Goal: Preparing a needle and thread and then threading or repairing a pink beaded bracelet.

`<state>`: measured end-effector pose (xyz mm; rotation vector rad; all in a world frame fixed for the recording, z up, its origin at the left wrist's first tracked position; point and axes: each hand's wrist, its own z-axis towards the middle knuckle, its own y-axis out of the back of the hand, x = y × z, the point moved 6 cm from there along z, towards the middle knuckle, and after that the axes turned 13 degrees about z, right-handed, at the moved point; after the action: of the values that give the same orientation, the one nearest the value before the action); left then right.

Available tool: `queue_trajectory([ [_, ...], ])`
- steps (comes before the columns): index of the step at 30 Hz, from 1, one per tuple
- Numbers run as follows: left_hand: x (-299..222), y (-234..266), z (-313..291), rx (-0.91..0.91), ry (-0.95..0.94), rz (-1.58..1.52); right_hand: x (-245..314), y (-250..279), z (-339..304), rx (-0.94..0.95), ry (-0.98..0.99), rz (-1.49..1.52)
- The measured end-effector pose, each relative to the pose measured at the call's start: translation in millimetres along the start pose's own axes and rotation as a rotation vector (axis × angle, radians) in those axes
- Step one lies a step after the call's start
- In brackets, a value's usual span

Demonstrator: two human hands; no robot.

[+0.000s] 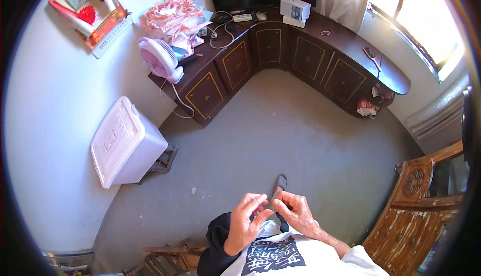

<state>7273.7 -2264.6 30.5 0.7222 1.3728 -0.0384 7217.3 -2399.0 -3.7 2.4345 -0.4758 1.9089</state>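
Observation:
Both of my hands are raised close together in front of my body, above the white shirt (320,256) with a dark printed patch. On my left hand (245,222) the fingers bend inward and the thumb stands apart from them; nothing shows in the gap. Beside it, my right hand (296,212) is closed, thumb pressed to the bent forefinger. Whatever that pinch holds, if anything, is too small or hidden to name. A black sleeve (218,248) covers my left arm, while my right forearm is bare. Below the hands a foot in a grey slipper (281,181) stands on the floor.
A dark curved cabinet (270,45) lines the far corner, bearing a pink fan (159,58), a pink bouquet (173,23), a white box (294,10) and a hairbrush (371,57). Left stands a lidded storage bin (125,146); right, a worn wooden piece of furniture (411,221).

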Motion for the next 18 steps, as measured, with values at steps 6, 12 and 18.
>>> queue_trajectory([
  [6, -4, -24, 84, 0.136, 0.008, 0.040, 43, 38, 70, -0.045, 0.097, -0.207],
  [12, 22, -53, 166, 0.531, 0.175, -0.270, 53, 68, 136, -0.182, -0.009, -0.125],
  [18, 43, -51, 266, 0.850, 0.162, -0.358, 70, 72, 215, -0.400, -0.044, 0.005],
])
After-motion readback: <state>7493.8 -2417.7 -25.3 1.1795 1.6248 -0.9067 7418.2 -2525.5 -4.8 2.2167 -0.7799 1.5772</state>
